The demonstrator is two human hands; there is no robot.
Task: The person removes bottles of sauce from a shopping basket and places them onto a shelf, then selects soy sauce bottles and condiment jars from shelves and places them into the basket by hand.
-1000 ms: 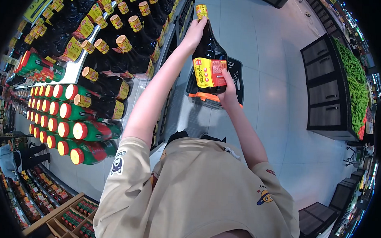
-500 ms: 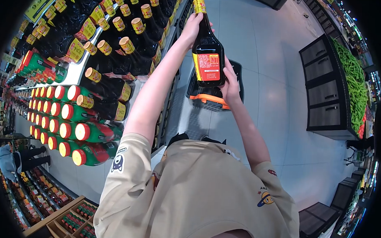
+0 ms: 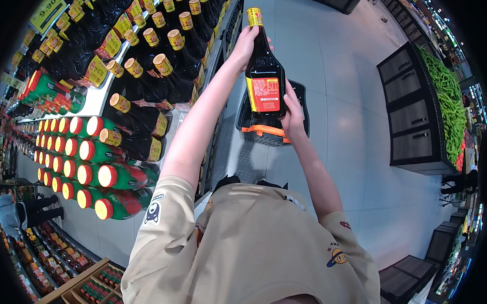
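Before me I hold a soy sauce bottle (image 3: 265, 67), dark, with a yellow cap and a red and yellow back label facing me. My left hand (image 3: 245, 45) is closed around its neck, with some fingers hidden behind the glass. Lower down, my right hand (image 3: 293, 115) grips the side near the base. Beneath the bottle, on the floor, stands a black shopping basket (image 3: 299, 130) with an orange handle (image 3: 263, 130); the bottle hides part of it.
On my left, a shelf display carries rows of similar dark bottles (image 3: 175, 42) and stacked green bottles with red and yellow caps (image 3: 106, 175). A price sign (image 3: 47, 11) reads 9.90. To the right is a dark stand (image 3: 411, 109) with green peppers (image 3: 444, 100). Another person (image 3: 32, 211) is far left.
The bottle and both hands sit slightly lower in view, with the grip unchanged. The basket and nearby shelf items have shifted a little too, as the camera view moved.
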